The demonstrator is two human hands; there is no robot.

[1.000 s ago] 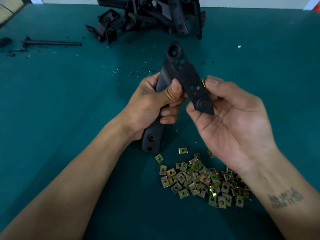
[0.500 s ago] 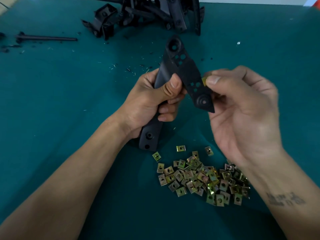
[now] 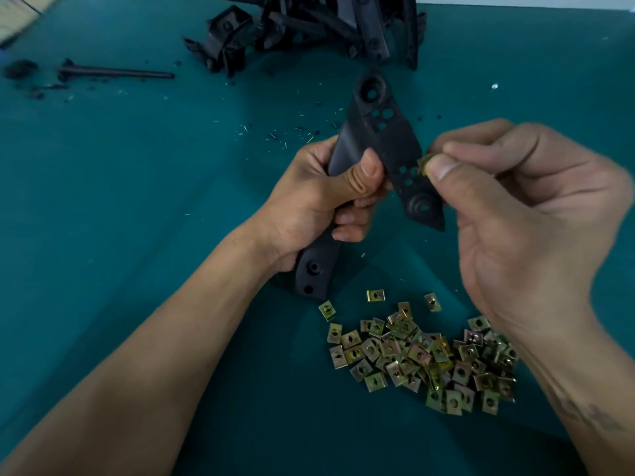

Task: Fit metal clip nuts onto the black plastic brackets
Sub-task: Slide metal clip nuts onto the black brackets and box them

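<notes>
Left hand (image 3: 309, 201) grips long black plastic bracket (image 3: 385, 139) mid-body, raised above green table (image 3: 137, 201). Right hand (image 3: 522, 214) pinches small brass-coloured metal clip nut (image 3: 423, 163) against bracket's right edge. Loose clip nut pile (image 3: 419, 355) on table below hands. Black bracket heap (image 3: 309, 29) at far edge.

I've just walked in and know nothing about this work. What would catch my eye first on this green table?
Probably the glinting heap of small brass-coloured clip nuts near the front edge. Just above it, the left hand grips a long black bracket while the right hand pinches a single clip nut against the bracket's edge. At the far side sits a jumbled pile of black brackets.
</notes>
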